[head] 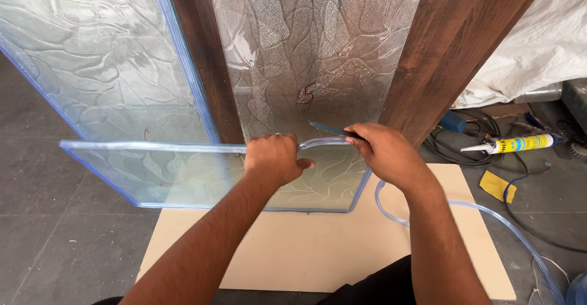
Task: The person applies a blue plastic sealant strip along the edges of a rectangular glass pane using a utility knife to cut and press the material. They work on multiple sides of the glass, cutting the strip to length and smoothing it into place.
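Glass pane [183, 173]: edged with clear tubing [321, 141], on the board [318, 244].
Left hand [275, 158]: fingers curled over the pane's top edge.
Right hand [385, 152]: fingers pinching a blade [327, 128], pointing to 9 o'clock.

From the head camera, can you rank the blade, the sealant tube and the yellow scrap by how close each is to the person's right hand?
1. Blade: held in the right hand, pointing left.
2. Yellow scrap: on the floor, to the right.
3. Sealant tube: on the floor, further right.

Dark grey tiled floor [55, 231], white tarpaulin [538, 42] heaped at right, daylight throughout.
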